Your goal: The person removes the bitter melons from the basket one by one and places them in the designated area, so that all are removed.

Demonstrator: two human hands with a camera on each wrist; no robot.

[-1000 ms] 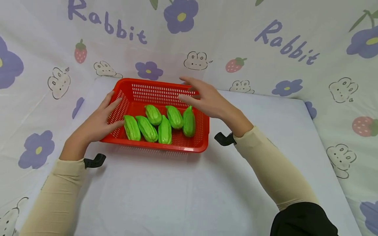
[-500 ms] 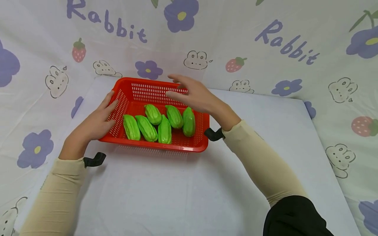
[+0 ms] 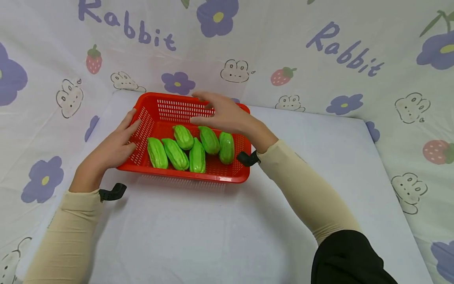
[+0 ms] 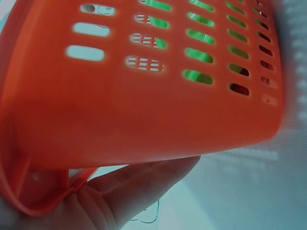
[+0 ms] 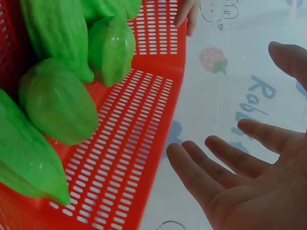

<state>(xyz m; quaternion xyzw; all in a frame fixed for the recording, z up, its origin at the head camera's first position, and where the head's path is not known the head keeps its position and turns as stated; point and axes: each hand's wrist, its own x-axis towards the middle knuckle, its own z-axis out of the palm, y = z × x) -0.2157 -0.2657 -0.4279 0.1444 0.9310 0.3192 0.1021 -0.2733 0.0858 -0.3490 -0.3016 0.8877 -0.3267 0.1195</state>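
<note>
A red slotted plastic basket [image 3: 231, 178] lies across the back of the table. In it rest several glossy green, ridged oblong fruits [image 3: 197, 157], tapered at one end. My left hand [image 3: 112, 148] is at the basket's left end, fingers spread along the rim; in the left wrist view a finger [image 4: 144, 187] lies along the outside wall beneath the rim. My right hand [image 3: 223, 114] hovers with parted fingers over the back right rim and holds nothing. In the right wrist view its fingers [image 5: 196, 179] show apart from the basket's side wall [image 5: 120, 148].
The table has a white cover [image 3: 198, 232]. A patterned cloth [image 3: 255, 43] with rabbits, flowers and strawberries hangs close behind the basket. Dark wrist mounts [image 3: 112, 192] jut from both sleeves.
My right hand has moved left along the basket's back rim. The left hand has drawn slightly outward, its thumb pulling back from the fruits toward the rim. Basket and fruits stay nearly in place.
</note>
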